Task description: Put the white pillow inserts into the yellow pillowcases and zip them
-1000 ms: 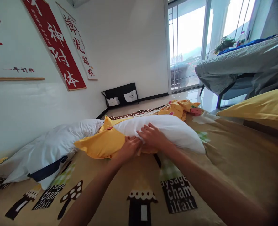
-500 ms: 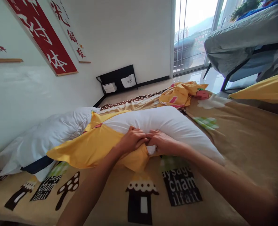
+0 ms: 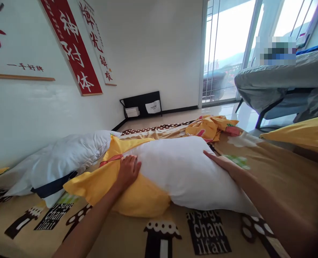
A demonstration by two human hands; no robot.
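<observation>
A fat white pillow (image 3: 180, 172) lies on a brown sheet (image 3: 288, 168) in front of the person. Its left part is inside a yellow pillowcase (image 3: 142, 197), and the rest of it sticks out on the right. The left hand (image 3: 128, 169) rests on top of the pillowcase, close to where the white begins. Its thumb is apart from its fingers. The right hand (image 3: 220, 163) lies flat along the right side of the pillow, with its fingers out straight. The two hands are well apart, and neither one is squeezing anything. To the left, by the wall, is a puffy white bundle (image 3: 59, 154) with a dark blue band. Behind the pillow sits a crumpled yellow cloth (image 3: 205, 128).
</observation>
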